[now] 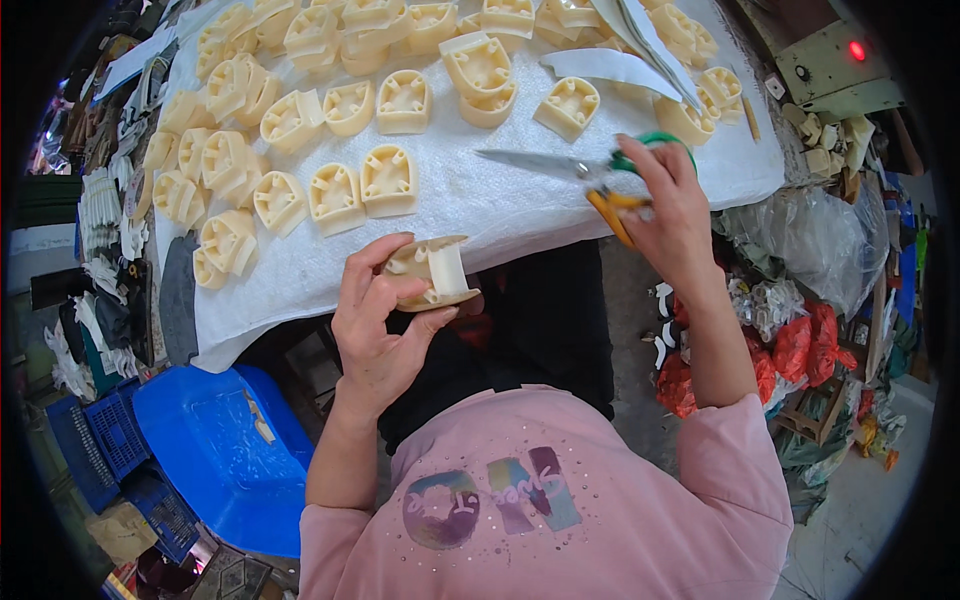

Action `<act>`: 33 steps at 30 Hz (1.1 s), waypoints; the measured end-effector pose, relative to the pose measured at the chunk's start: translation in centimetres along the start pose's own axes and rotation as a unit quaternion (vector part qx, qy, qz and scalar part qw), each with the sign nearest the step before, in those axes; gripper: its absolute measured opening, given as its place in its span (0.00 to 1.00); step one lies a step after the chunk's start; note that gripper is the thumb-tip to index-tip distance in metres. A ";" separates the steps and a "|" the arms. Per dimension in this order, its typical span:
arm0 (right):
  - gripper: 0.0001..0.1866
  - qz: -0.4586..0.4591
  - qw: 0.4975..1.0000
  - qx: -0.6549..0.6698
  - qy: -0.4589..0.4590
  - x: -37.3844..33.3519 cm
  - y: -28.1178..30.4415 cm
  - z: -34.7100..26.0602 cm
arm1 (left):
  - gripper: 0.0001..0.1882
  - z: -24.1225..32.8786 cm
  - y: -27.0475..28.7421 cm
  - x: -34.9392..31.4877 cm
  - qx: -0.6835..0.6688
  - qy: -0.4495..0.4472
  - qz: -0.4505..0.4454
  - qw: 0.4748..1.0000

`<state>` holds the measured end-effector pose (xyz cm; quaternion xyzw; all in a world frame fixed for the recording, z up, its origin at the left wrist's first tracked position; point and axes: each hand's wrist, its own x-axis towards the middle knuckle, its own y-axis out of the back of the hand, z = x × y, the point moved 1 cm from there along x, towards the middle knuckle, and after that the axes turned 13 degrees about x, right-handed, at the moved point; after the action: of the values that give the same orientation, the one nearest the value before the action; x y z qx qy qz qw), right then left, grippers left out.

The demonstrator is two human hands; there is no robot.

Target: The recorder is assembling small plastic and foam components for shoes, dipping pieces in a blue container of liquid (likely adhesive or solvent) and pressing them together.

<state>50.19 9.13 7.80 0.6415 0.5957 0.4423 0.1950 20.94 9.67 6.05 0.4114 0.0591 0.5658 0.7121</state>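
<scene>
In my left hand [372,335] is a cream, horseshoe-shaped plastic part [412,266], gripped between fingers and thumb just off the table's front edge. Its hollow side, with small posts, shows partly, and a pale flat face points right. My right hand [678,215] holds a pair of scissors [540,163] by its handles, one green and one orange-yellow. The blades point left over the table and look closed or almost so. Two similar cream parts [388,182] lie on the white cloth just beyond my left hand.
Many more cream parts [228,160] cover the far and left sides of the white-clothed table [480,215]. White curved strips [612,68] lie among them at the back right. A blue plastic tub [225,470] stands at lower left, red bags [793,350] at right.
</scene>
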 end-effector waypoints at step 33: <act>0.17 -0.334 0.822 0.427 -0.175 -4.9 -1.9 -6.7 | 0.17 1.0 0.2 -0.5 0.163 -0.124 0.097 0.974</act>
<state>44.20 3.05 8.25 0.4886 0.8588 -0.0684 0.1379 21.21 8.70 6.64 0.5929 0.0212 0.5593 0.5790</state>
